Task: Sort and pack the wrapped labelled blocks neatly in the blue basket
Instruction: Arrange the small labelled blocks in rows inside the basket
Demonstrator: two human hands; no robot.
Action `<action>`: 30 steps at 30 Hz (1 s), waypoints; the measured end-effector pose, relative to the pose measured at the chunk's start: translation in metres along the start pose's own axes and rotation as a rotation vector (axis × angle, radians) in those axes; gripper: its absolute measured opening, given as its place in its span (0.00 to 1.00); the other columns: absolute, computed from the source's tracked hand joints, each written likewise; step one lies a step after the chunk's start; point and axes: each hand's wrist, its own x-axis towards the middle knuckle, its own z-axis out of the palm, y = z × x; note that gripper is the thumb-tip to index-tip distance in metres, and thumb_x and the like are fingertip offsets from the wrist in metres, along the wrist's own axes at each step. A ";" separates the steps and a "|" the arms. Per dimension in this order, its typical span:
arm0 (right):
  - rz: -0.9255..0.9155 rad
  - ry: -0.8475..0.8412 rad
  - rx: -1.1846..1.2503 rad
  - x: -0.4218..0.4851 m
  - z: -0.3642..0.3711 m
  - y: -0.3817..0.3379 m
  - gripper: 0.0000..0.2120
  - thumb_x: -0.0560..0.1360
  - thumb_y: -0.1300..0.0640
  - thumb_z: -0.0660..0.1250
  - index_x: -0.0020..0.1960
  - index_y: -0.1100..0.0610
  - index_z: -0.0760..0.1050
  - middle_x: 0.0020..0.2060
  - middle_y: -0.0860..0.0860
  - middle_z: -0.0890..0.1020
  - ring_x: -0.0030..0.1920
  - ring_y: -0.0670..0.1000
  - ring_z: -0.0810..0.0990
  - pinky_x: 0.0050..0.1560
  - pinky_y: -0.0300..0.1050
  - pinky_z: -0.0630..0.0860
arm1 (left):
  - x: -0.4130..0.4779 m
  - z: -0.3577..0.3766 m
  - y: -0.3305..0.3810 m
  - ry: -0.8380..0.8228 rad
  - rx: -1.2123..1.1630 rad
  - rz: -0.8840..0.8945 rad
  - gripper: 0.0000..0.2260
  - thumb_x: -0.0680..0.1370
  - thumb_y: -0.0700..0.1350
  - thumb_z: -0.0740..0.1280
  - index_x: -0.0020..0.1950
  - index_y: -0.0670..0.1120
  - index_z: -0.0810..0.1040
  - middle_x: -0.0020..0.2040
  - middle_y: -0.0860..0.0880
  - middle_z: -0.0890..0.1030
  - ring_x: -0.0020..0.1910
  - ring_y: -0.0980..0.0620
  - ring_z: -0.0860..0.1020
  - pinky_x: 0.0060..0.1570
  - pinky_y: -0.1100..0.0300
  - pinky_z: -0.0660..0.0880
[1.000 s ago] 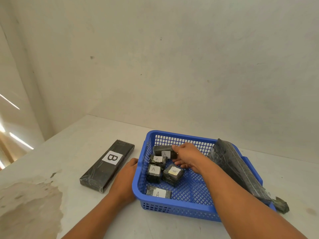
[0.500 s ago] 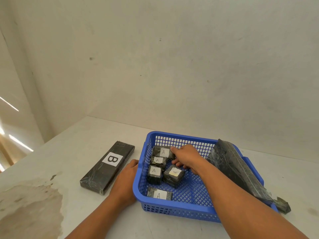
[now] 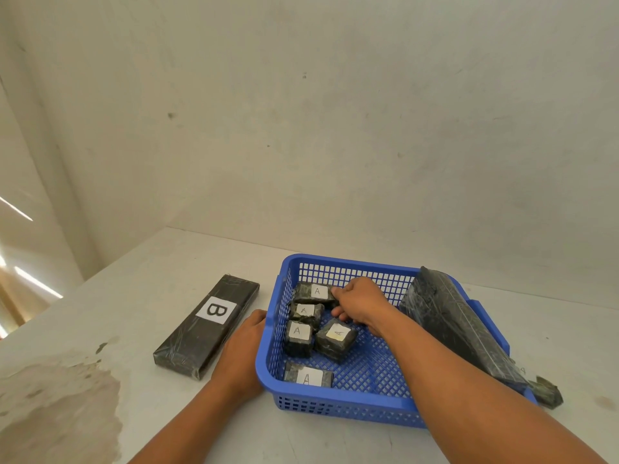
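Observation:
A blue mesh basket (image 3: 338, 401) stands on the table. Inside lie several small black wrapped blocks with white "A" labels: one at the back (image 3: 313, 292), two in the left column (image 3: 305, 311) (image 3: 297, 337), a tilted one in the middle (image 3: 336, 338), one flat at the front (image 3: 307, 376). My right hand (image 3: 360, 303) reaches into the basket, fingers curled against the right end of the back block. My left hand (image 3: 246, 343) rests against the basket's left outer wall. A long black block labelled "B" (image 3: 209, 324) lies on the table, left of the basket.
A second long wrapped block (image 3: 452, 324) leans across the basket's right rim, its lower end on the table at the right. The white table has a large worn stain (image 3: 50, 406) at front left. A plain wall rises close behind.
The back "A" block has turned so its label faces up and shifted left toward the column. My right hand stayed on its right end. My left hand kept its place.

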 end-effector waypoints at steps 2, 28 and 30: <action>-0.006 0.014 -0.002 0.000 0.000 0.000 0.14 0.81 0.52 0.63 0.39 0.58 0.74 0.38 0.56 0.87 0.35 0.50 0.82 0.36 0.43 0.72 | 0.000 0.001 -0.001 -0.002 -0.016 -0.003 0.45 0.59 0.69 0.56 0.66 0.38 0.71 0.48 0.59 0.71 0.58 0.41 0.76 0.59 0.42 0.74; -0.332 -0.289 -0.535 -0.043 -0.042 -0.026 0.14 0.72 0.50 0.73 0.56 0.53 0.78 0.50 0.48 0.82 0.49 0.49 0.81 0.49 0.44 0.76 | 0.010 -0.013 0.000 0.130 -0.434 -0.243 0.09 0.81 0.44 0.60 0.57 0.51 0.79 0.50 0.52 0.84 0.44 0.57 0.83 0.41 0.62 0.77; -0.351 -0.404 -0.663 -0.049 -0.043 -0.024 0.22 0.72 0.51 0.74 0.64 0.51 0.74 0.58 0.49 0.80 0.54 0.50 0.79 0.53 0.45 0.75 | 0.013 -0.017 0.013 0.153 -0.529 -0.272 0.10 0.82 0.44 0.60 0.56 0.50 0.79 0.50 0.49 0.84 0.48 0.52 0.83 0.44 0.58 0.77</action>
